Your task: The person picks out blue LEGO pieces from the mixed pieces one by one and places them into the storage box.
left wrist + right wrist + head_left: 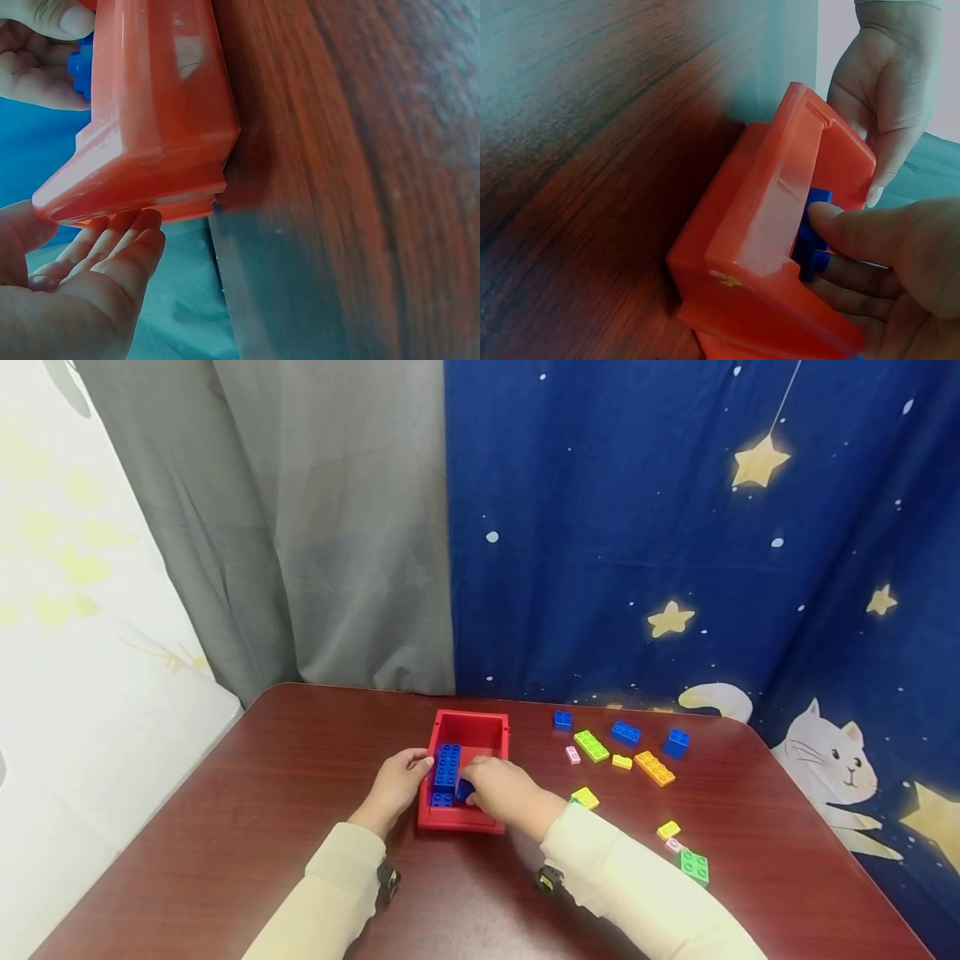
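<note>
A red box (461,821) stands on the table, holding a long blue toy brick (447,767) along its left side. A lower blue brick (442,799) shows at the near end. My left hand (393,783) grips the box's left wall, thumb at the rim and fingers against the outside, as the left wrist view shows. Reaching in over the right wall, my right hand (504,787) pinches another blue brick (808,238) between thumb and fingers. That brick sits low inside the box, beside the long one, and the hand partly hides it.
Loose bricks lie to the right: blue ones (626,732) at the back, a lime one (592,746), an orange one (655,768), small yellow (622,762) and pink (573,755) ones. A green brick (693,867) lies beyond my right sleeve. Curtains (360,527) hang behind the table.
</note>
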The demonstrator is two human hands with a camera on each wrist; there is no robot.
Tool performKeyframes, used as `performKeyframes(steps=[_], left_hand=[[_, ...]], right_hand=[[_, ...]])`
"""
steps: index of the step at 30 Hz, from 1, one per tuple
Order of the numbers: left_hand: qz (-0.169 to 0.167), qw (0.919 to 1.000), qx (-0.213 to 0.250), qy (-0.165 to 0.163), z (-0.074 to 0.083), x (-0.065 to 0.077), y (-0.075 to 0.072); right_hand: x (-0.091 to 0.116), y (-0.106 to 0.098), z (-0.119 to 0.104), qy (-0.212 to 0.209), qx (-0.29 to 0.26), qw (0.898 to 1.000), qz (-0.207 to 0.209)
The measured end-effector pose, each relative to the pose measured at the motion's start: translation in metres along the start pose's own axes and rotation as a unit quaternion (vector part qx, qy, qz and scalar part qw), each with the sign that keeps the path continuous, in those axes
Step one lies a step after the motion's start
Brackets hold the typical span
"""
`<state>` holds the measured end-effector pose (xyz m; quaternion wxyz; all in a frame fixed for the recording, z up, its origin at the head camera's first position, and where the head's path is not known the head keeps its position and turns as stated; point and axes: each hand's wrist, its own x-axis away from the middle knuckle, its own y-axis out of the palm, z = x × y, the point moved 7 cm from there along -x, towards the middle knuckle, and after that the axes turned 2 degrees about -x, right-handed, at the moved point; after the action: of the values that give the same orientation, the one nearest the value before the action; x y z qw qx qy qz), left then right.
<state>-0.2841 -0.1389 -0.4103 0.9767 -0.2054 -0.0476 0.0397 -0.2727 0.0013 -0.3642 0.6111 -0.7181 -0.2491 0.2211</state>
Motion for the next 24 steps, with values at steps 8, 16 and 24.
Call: performKeyframes(steps=[8, 16, 24], left_hand=[[0.001, 1.0, 0.002, -0.001, 0.0, 0.0, 0.0], [0.003, 1.0, 0.003, 0.001, 0.0, 0.0, -0.001], [0.006, 0.9999, -0.001, 0.013, 0.005, 0.002, -0.001]], right_hand=[[-0.003, 0.003, -0.002, 0.0, 0.02, 1.0, -0.017], [-0.008, 0.008, -0.003, 0.001, 0.031, 0.999, -0.028], [-0.013, 0.013, -0.001, 0.013, 0.028, 0.999, -0.04]])
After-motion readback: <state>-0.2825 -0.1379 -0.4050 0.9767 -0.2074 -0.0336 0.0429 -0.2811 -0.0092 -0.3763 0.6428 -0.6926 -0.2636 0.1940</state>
